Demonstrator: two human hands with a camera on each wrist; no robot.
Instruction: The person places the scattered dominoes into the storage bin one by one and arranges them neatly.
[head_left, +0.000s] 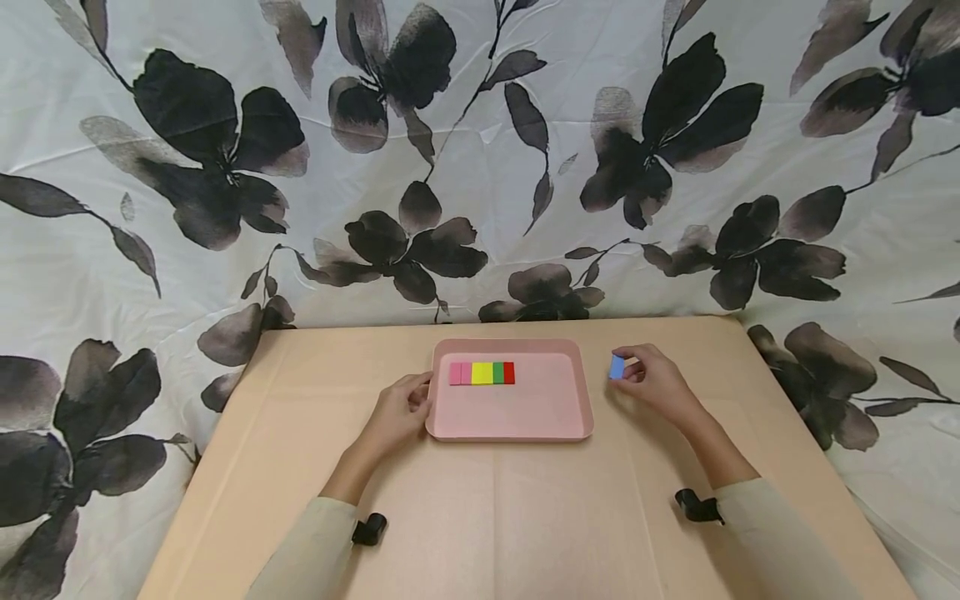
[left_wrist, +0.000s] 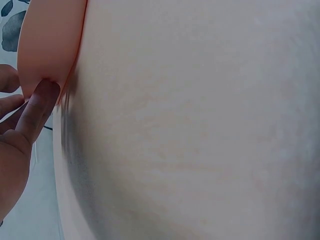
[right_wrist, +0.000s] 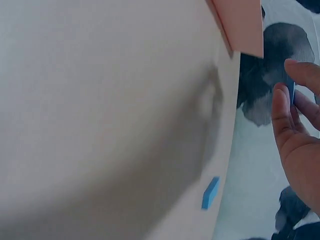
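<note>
A pink tray (head_left: 510, 432) lies in the middle of the tan table (head_left: 487, 517). In it a row of small blocks (head_left: 482, 373) runs pink, pink, yellow, green, red. My left hand (head_left: 408, 404) holds the tray's left rim; in the left wrist view the thumb (left_wrist: 37, 110) presses against the tray's edge (left_wrist: 47, 40). To the right of the tray, my right hand (head_left: 647, 379) pinches a blue block (head_left: 617, 367) just above the table. The right wrist view shows a blue sliver (right_wrist: 291, 92) between the fingers and a second blue block (right_wrist: 210, 192) lying on the table.
A white curtain with dark flowers (head_left: 480, 167) hangs right behind the table and drapes down both sides. Black wrist straps (head_left: 369, 529) (head_left: 693, 506) sit on both sleeves. The tray's corner (right_wrist: 242, 25) appears in the right wrist view.
</note>
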